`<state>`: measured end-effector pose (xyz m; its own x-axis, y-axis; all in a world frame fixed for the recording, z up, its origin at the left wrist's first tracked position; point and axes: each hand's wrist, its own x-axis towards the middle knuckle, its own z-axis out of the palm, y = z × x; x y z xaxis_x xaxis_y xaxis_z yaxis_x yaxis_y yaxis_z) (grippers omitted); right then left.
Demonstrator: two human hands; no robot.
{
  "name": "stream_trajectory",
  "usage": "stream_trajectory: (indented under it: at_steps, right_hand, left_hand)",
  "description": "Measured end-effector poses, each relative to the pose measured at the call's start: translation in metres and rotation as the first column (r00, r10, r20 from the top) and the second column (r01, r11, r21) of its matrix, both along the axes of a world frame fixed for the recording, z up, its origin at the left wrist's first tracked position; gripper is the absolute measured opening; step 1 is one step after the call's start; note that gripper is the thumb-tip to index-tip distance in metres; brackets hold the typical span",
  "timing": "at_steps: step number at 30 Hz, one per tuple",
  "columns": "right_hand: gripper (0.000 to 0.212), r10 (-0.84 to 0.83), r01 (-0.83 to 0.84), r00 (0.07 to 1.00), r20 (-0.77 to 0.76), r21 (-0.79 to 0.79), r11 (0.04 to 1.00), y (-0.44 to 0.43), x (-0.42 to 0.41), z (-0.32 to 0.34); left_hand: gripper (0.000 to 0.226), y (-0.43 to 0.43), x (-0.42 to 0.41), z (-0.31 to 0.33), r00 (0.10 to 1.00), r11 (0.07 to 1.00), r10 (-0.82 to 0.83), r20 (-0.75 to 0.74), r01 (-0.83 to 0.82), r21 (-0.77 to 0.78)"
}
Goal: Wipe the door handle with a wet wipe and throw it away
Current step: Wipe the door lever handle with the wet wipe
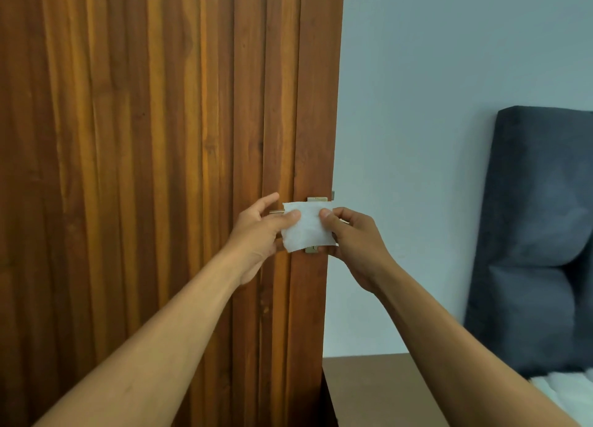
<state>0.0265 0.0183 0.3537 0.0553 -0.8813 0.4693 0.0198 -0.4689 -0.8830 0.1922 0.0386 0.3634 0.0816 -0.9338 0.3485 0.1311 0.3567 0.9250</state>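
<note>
A white wet wipe, folded to a rough square, is held up in front of the door's lock plate. My left hand pinches its left edge with the thumb, the index finger pointing up. My right hand pinches its right edge between thumb and fingers. The brass door handle shows only as a short tip left of the wipe; the brass plate peeks out above and below it. The rest of the handle is hidden behind the wipe and my hands.
The brown ribbed wooden door fills the left half, its free edge near the middle. A pale wall lies to the right, with a dark grey padded headboard, white bedding and a brown bedside surface below.
</note>
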Motion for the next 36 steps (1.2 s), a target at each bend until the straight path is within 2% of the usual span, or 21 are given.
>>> stream_trajectory:
  at_steps: [2,5,9,10,13,16,21,24,27,31,36]
  right_hand:
    - [0.025,0.046,-0.046,0.999,0.01,0.023,0.999,0.001,-0.003,0.0]
    - [0.03,0.147,-0.146,0.989,-0.006,0.068,0.987,0.002,-0.007,-0.001]
    - [0.026,0.146,-0.145,0.989,-0.002,0.077,0.986,0.003,-0.007,-0.001]
    - [0.026,0.138,-0.138,0.99,0.005,0.08,0.987,0.004,-0.007,-0.001]
    - [0.026,0.125,-0.125,0.992,0.015,0.085,0.988,0.005,-0.007,0.0]
    - [0.022,0.17,-0.171,0.985,0.016,0.076,0.982,0.007,-0.009,0.002]
    - [0.019,0.149,-0.146,0.987,-0.062,0.055,0.988,0.009,-0.012,0.005]
    - [0.022,0.14,-0.137,0.987,-0.077,0.044,0.99,0.01,-0.011,0.006]
    - [0.024,0.154,-0.153,0.986,-0.058,0.033,0.988,0.012,-0.01,0.006]
    - [0.024,0.158,-0.156,0.987,-0.016,0.067,0.985,0.01,-0.007,0.005]
    - [0.021,0.212,-0.24,0.96,0.185,0.147,0.959,0.01,-0.005,0.005]
  left_hand:
    - [0.07,-0.002,0.003,-0.002,0.999,1.0,-0.01,0.038,0.009,0.017]
    - [0.069,-0.001,0.005,-0.002,0.996,0.999,0.039,0.077,-0.039,-0.005]
    - [0.068,0.001,0.006,-0.001,0.988,0.987,-0.105,-0.112,0.117,0.106]
    - [0.066,0.003,0.005,-0.002,0.985,0.98,-0.137,-0.108,0.151,0.129]
    - [0.043,0.006,0.004,-0.003,0.991,0.981,-0.13,0.014,0.127,0.148]
    - [0.032,0.007,0.006,-0.002,0.993,0.981,-0.12,0.02,0.115,0.156]
    - [0.036,0.009,0.008,-0.003,0.997,0.994,-0.059,0.051,0.054,0.095]
    - [0.023,0.009,0.007,-0.004,0.993,0.997,-0.02,0.113,0.012,0.072]
    - [0.016,0.009,0.006,-0.005,0.984,0.997,0.051,0.17,-0.06,0.047]
    - [0.018,0.01,0.006,-0.006,0.973,0.999,0.03,0.229,-0.034,0.015]
    - [0.031,0.01,0.007,-0.008,0.956,0.998,0.056,0.29,-0.046,-0.04]
